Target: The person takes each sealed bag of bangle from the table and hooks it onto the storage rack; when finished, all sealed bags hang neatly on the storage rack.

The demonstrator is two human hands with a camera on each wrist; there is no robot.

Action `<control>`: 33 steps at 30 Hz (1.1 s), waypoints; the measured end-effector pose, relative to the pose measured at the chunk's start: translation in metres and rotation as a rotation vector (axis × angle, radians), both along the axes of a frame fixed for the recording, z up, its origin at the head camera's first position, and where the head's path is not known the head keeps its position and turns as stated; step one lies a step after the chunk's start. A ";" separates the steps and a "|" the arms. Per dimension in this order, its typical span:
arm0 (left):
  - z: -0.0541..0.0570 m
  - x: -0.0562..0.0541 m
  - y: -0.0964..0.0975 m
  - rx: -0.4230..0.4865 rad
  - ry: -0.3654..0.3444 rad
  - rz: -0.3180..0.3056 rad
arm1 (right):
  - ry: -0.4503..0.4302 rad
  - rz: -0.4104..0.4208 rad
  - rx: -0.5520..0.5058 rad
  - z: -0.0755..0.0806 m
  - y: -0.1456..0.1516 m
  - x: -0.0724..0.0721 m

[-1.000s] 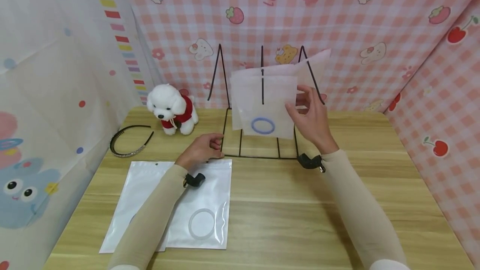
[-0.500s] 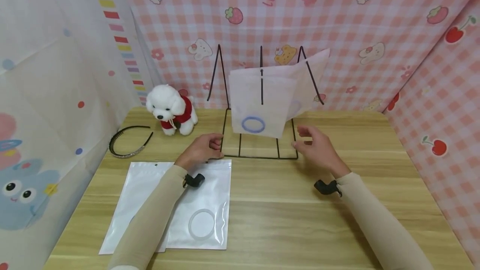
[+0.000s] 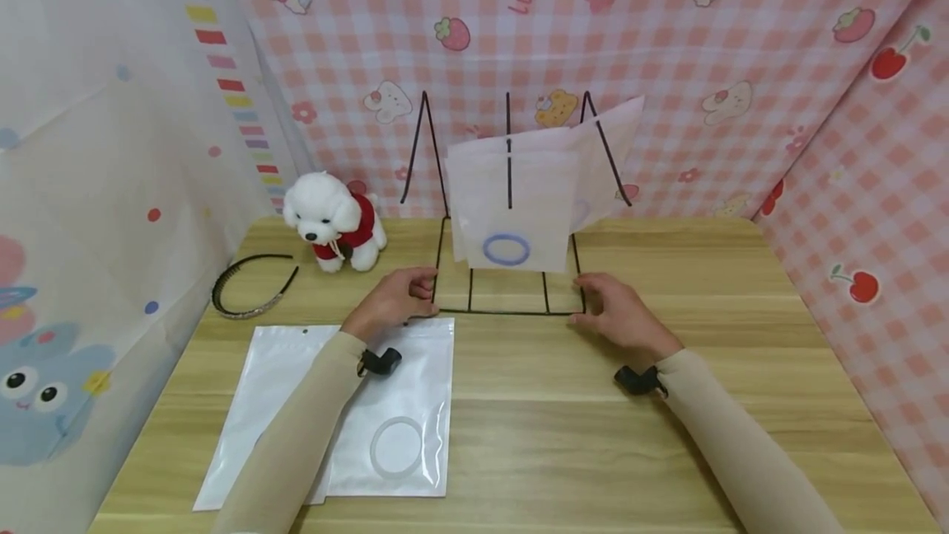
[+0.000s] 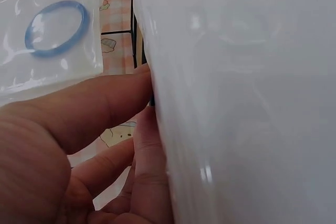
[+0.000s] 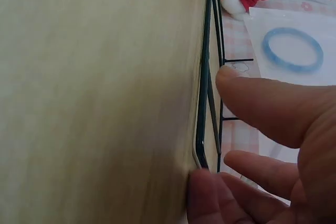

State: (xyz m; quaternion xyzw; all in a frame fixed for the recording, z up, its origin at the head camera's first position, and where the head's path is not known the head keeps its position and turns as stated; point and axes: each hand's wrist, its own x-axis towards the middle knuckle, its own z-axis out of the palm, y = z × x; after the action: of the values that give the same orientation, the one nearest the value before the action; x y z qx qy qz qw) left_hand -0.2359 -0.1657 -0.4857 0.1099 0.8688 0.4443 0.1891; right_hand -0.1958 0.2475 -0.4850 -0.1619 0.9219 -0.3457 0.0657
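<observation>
A black wire display rack stands on the wooden table. From its middle hook hang small translucent zip bags, the front one with a blue bangle inside. Another bag hangs at an angle behind, to the right. My left hand pinches the rack's front left corner between thumb and fingers. At the front right corner my right hand has a fingertip against the wire, its thumb spread from the fingers. Two larger white zip bags lie under my left forearm; a pale ring shows in the right bag.
A white plush dog in a red top sits left of the rack. Left of it lies a dark headband with a glittery part. A pink checked cloth hangs behind the table.
My right hand has let go of the hanging bag and come down to the rack's front right corner. The hanging bags have swung slightly. My left hand stays at the left corner.
</observation>
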 end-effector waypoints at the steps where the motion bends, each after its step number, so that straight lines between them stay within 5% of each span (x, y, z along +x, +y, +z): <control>1: 0.000 0.000 0.000 -0.002 -0.001 0.000 | 0.002 -0.004 -0.003 -0.001 -0.001 0.000; 18: 0.006 0.007 -0.008 0.014 -0.006 -0.017 | 0.104 -0.045 0.057 -0.005 -0.005 -0.004; 28: 0.018 0.033 -0.030 0.056 0.085 -0.063 | 0.096 -0.033 0.077 -0.006 -0.007 -0.005; 33: 0.021 0.046 -0.049 -0.005 0.138 -0.054 | 0.094 -0.038 0.092 -0.005 -0.004 -0.005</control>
State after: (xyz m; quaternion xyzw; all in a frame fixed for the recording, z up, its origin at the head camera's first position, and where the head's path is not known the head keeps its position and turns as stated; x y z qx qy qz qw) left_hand -0.1901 -0.2151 -0.4651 0.1632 0.8776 0.4280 0.1413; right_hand -0.2006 0.2436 -0.4904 -0.1570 0.9418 -0.2962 0.0231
